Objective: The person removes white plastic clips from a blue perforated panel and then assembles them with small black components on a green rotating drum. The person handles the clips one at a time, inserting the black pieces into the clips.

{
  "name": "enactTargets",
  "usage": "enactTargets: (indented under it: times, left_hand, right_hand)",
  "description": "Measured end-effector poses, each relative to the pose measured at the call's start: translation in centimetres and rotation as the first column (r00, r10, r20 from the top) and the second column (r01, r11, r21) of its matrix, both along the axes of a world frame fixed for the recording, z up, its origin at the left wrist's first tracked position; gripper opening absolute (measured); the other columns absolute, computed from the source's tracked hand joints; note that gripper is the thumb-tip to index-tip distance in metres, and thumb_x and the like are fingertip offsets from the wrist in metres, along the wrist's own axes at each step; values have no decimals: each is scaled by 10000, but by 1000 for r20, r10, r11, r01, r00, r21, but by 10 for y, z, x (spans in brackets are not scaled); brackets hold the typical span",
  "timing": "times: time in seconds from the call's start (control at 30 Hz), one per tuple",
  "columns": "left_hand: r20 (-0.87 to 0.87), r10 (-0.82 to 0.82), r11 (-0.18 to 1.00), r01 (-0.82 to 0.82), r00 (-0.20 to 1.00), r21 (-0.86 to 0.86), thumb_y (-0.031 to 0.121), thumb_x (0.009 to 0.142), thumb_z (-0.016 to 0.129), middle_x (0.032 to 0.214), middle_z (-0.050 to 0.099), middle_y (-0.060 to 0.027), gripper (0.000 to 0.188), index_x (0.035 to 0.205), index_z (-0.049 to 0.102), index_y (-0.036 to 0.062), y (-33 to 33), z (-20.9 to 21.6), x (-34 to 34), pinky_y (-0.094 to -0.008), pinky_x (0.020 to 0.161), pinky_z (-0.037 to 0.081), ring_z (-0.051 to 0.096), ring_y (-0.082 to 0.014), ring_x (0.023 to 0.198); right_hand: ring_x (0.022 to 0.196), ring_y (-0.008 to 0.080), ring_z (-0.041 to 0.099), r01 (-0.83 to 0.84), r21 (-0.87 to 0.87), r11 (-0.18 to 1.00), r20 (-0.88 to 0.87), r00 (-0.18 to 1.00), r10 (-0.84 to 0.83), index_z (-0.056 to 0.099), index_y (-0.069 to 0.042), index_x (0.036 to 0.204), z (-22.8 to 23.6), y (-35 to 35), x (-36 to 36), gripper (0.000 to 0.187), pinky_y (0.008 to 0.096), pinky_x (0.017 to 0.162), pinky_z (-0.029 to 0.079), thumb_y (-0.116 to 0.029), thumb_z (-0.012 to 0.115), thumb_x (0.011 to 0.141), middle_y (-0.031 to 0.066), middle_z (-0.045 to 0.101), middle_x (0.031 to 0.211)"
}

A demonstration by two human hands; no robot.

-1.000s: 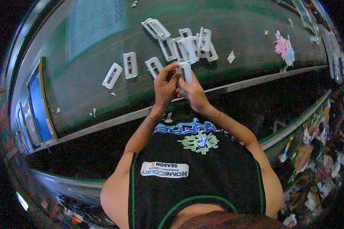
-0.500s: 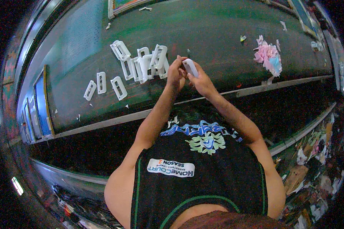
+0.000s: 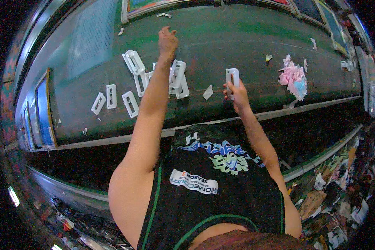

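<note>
My right hand [image 3: 240, 96] grips a white slotted plastic piece [image 3: 232, 71] by its lower end, with the thumb across its face. The piece stands nearly upright in view, its long opening showing. My left arm reaches far out over the green table [image 3: 221, 41]. At its end my left hand [image 3: 168, 43] has loosely bent fingers, somewhat apart, and nothing shows in them. Beneath and beside that forearm lies a pile of similar white slotted pieces [image 3: 178, 79], partly hidden by it. Several more, such as one white piece [image 3: 111, 96], lie apart on the left.
A small pale scrap [image 3: 208, 92] lies between the pile and my right hand. Pink and blue crumpled scraps [image 3: 293, 79] sit on the right. A framed panel [image 3: 127, 16] borders the far side. The table's near edge [image 3: 279, 106] runs before my body. Litter [image 3: 321, 200] covers the lower right.
My hands, together around the white piece before, have parted. The left has swung far forward and the right has moved rightward with the piece. A pale scrap now lies between them.
</note>
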State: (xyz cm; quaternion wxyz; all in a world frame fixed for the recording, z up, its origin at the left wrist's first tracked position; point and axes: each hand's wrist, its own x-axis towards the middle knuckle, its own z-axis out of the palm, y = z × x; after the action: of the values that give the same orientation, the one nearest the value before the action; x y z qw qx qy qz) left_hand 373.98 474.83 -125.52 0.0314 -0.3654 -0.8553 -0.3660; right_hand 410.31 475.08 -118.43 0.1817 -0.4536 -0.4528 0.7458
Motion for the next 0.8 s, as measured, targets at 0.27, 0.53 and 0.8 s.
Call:
enactTargets:
  times: [0.27, 0.53, 0.8]
  left_hand:
    - [-55, -280, 914, 249, 959, -321, 395, 974, 611, 1080, 665, -223, 387, 1058, 554, 22, 5, -1, -43, -522, 806, 539, 670, -435, 954]
    - [-189, -116, 990, 128, 975, 52, 361, 970, 616, 1102, 645, -236, 367, 1091, 596, 16, 31, 7, -85, -481, 843, 546, 650, -425, 1001]
    - [-257, -340, 843, 172, 904, -510, 250, 933, 646, 1154, 600, -220, 313, 1107, 624, -8, 24, -12, -50, -504, 862, 555, 608, -422, 1077]
  right_hand:
    - [745, 133, 615, -1, -90, 996, 6, 1000, 1, 460, -61, 1380, -13, -24, -18, 399, 282, 605, 508, -209, 556, 1022, 70, 636, 980]
    - [756, 135, 609, -45, -93, 995, 25, 999, 47, 439, -48, 1403, 7, -26, -24, 435, 292, 619, 505, -211, 561, 1018, 85, 631, 994]
    - [768, 153, 623, -15, -92, 996, -23, 1000, 13, 405, -51, 1447, 7, -21, -27, 482, 304, 625, 513, -223, 560, 1024, 104, 639, 1016]
